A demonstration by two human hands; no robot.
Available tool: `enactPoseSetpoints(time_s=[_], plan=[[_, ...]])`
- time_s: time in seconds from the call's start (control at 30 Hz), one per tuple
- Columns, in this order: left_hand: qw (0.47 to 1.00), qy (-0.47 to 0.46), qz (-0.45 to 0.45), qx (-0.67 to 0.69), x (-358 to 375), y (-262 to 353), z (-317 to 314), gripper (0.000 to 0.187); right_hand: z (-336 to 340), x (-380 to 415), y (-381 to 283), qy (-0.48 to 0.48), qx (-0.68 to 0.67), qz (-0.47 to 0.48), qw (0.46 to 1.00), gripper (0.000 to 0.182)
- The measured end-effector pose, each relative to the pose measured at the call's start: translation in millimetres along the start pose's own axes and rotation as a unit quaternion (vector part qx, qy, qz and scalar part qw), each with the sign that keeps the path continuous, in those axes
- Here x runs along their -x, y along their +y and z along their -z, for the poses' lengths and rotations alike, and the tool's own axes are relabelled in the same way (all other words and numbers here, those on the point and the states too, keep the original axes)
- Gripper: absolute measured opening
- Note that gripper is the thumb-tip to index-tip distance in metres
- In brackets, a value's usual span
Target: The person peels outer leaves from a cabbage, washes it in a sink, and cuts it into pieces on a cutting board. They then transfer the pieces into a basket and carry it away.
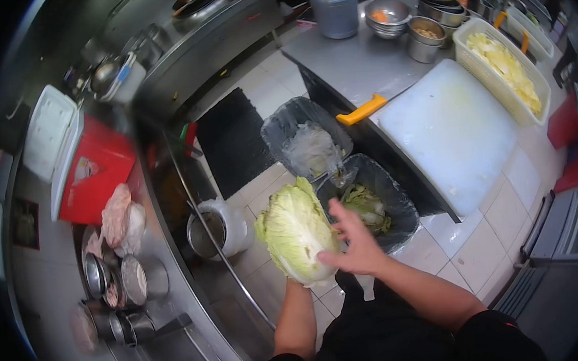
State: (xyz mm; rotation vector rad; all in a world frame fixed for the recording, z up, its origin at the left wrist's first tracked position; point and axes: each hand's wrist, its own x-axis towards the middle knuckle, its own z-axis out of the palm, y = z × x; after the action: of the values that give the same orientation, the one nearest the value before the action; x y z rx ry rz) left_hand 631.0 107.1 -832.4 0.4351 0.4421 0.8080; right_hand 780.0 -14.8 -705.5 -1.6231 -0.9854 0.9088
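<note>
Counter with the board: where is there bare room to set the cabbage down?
Room for the cabbage: most of the board, bare between knife and tub. The counter has another bare patch, bordered by jug, bowls and knife. Beyond the board it is crowded: bowls and pots bunch together near the tub.

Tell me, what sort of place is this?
Probably a restaurant or other commercial kitchen, going by the steel counter, the large white cutting board and the leafy cabbage being handled.

Cabbage (298,231) blocking middle, free room above cutting board (456,143), yellow handle (363,109) – jutting at corner
</note>
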Motion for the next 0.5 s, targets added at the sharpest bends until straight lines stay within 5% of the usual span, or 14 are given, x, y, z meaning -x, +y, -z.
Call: enactPoseSetpoints(time_s=[0.03,0.1,0.17,0.3,0.37,0.5], plan=[[0.999,-0.018,-0.012,0.035,-5.0,-6.9,-3.7,0.097,8.3,0.8,-1.0,0.024,-0.082,0.005,0.996,0.111],[0.993,-0.063,-0.015,0.099,-8.6,-15.2,-7.8,0.099,17.8,-4.0,25.3,0.063,0.009,-0.029,0.998,0.102],[0.983,-0.119,-0.004,0.137,-8.7,-18.4,-9.7,0.100,19.6,-12.6,49.7,-0.064,-0.068,-0.147,0.985,0.100],[0.967,-0.226,0.036,0.111,-8.8,1.9,-14.6,0.104,11.0,-17.7,14.3,-0.084,-0.218,-0.072,0.970,0.096],[0.990,-0.107,0.056,0.067,-5.4,30.1,-21.6,0.106,8.8,-23.0,11.2,-0.049,-0.350,-0.033,0.935,0.089],[0.977,-0.036,0.117,-0.175,-5.7,26.2,-15.5,0.120,7.0,-30.9,42.1,-0.009,-0.327,-0.055,0.943,0.092]])
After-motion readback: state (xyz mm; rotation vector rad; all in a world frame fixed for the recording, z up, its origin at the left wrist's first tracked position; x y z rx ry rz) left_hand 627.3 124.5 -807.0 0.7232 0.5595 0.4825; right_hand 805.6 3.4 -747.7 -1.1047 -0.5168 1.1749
